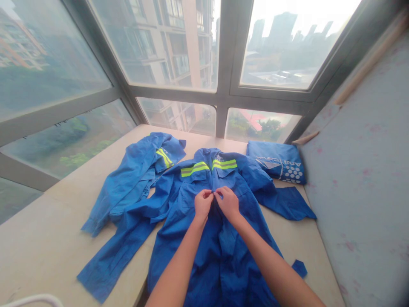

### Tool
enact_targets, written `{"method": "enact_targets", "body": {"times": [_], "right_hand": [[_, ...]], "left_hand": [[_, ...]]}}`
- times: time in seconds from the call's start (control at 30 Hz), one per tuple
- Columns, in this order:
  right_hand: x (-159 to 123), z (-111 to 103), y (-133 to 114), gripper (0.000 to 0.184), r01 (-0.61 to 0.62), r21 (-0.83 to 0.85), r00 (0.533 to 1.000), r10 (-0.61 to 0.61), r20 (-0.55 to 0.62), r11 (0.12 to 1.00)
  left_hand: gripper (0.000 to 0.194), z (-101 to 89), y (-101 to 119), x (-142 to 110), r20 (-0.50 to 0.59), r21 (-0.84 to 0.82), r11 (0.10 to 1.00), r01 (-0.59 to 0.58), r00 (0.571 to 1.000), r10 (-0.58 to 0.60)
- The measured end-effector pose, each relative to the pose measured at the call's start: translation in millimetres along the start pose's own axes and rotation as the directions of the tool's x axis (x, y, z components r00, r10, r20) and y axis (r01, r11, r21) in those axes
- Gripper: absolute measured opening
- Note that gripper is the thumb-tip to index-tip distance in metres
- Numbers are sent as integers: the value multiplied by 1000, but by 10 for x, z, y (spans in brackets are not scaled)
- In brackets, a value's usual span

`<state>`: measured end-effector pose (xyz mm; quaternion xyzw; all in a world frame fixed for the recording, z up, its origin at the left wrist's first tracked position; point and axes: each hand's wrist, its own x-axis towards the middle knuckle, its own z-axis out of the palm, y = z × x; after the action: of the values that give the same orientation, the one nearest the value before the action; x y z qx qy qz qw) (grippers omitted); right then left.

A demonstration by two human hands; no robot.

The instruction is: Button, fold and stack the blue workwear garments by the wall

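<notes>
We find left hand (203,206) and right hand (228,204) pinched narrowly on the front of the blue garment (217,238), exact part indistinct, and advise keeping both sides level.

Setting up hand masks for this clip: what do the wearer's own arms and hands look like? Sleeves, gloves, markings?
Left hand and right hand: both bare, no gloves. Left forearm and right forearm: no sleeves within the frame, no watch, band, cable or marking visible. Small details such as rings can't be made out reliably.
</notes>
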<state>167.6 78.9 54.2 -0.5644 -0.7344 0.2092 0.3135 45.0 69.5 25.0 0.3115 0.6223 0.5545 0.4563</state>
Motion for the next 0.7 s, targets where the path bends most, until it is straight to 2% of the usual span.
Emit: {"method": "enact_targets", "body": {"times": [0.1,0.17,0.23,0.33,0.43,0.53,0.6,0.7], "right_hand": [[3,11,18,18,15,88,999,-12,-33,996],[3,49,32,18,1,205,998,12,-59,979],[5,115,45,18,-100,376,990,130,-56,921],[15,239,73,27,-305,539,941,336,43,785],[19,312,145,36,-399,530,914,369,167,749],[16,267,268,29,-424,466,905,345,247,777],[23,181,336,22,-416,416,907,339,248,809],[91,44,324,15,-346,276,937,314,154,897]], "left_hand": [[23,-10,-2,-8,12,8,1000,24,1000,-24],[23,-20,-5,-12,27,25,999,49,998,-49],[22,-27,-6,-16,38,60,996,58,997,-60],[18,-39,8,-33,36,153,988,8,999,-13],[12,-70,35,-66,49,283,954,-99,995,89],[7,-127,60,-94,121,412,892,-188,981,151],[9,-171,77,-90,172,480,847,-227,971,163],[12,-216,122,-27,198,559,784,-271,961,191]]}}
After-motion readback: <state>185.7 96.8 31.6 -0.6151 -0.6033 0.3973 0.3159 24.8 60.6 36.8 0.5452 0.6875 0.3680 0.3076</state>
